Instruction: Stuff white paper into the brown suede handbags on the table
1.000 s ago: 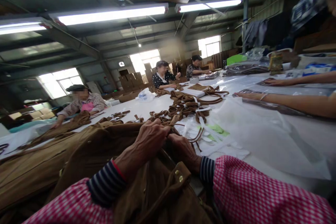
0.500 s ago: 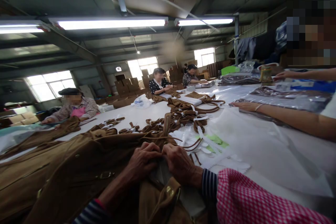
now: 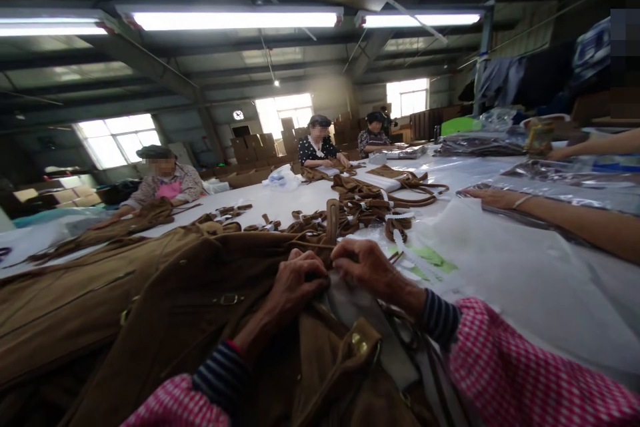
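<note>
At far left, a worker in a pink apron (image 3: 170, 188) reaches over brown cloth on the white tabletop (image 3: 260, 197). A brown garment (image 3: 165, 280) fills the near left and centre. The left of the two hands (image 3: 295, 280) has its fingers curled closed at the garment's edge; the right (image 3: 367, 267), also curled nearly closed, pinches beside it, above pale lining (image 3: 355, 307). Bundled brown straps (image 3: 355, 207) lie beyond, green scraps (image 3: 433, 260) farther right.
</note>
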Motion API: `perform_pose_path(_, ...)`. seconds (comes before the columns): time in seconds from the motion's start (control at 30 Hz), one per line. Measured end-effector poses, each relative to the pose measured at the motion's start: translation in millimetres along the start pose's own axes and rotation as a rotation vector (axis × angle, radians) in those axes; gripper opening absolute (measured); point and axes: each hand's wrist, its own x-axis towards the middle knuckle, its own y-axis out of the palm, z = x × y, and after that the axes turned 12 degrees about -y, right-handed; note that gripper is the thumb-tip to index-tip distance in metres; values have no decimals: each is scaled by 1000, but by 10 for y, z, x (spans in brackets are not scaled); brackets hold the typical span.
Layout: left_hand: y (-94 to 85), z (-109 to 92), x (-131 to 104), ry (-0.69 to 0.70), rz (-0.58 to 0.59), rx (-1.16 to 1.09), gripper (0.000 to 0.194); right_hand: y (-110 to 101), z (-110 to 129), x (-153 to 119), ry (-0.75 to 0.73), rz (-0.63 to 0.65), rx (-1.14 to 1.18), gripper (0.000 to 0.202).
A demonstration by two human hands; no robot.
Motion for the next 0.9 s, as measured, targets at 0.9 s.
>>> perform_pose_path(0.9, -37, 220, 19, 106, 23, -189, 15, -505, -800, 133, -82, 742, -823, 27)
